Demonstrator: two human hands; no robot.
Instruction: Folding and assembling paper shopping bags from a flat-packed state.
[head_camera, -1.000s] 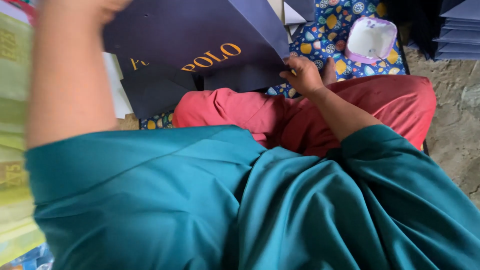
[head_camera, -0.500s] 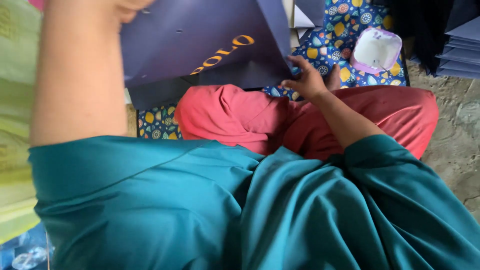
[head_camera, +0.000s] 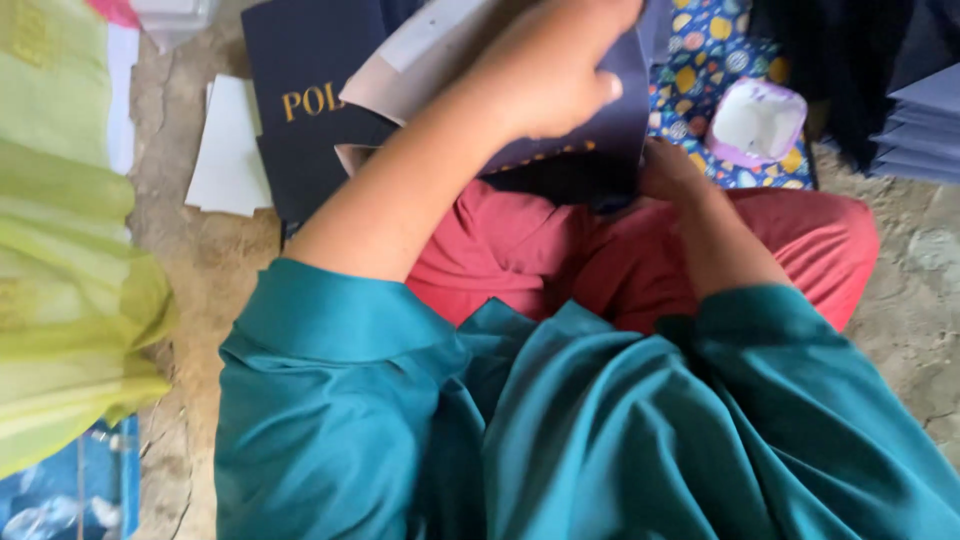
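Observation:
My left hand (head_camera: 555, 70) reaches across at the top centre and grips a navy paper sheet (head_camera: 612, 125), folded so its pale inner side (head_camera: 420, 45) shows. The sheet hangs over my red-trousered lap (head_camera: 560, 250). My right hand (head_camera: 672, 170) meets the sheet's lower right edge, with its fingers tucked under the paper and hidden. A flat navy paper bag with gold lettering (head_camera: 300, 95) lies on the floor to the left of my left arm.
White paper sheets (head_camera: 228, 150) lie on the concrete floor at left. Yellow-green bags (head_camera: 60, 260) pile along the left edge. A small white tub with a lilac rim (head_camera: 757, 120) sits on a patterned blue cloth (head_camera: 700, 50). Stacked navy sheets (head_camera: 925, 120) stand at right.
My left arm has swung from the far left to the top centre, bringing the navy sheet over my lap and folding it. The lettered bag and white sheets have come into sight.

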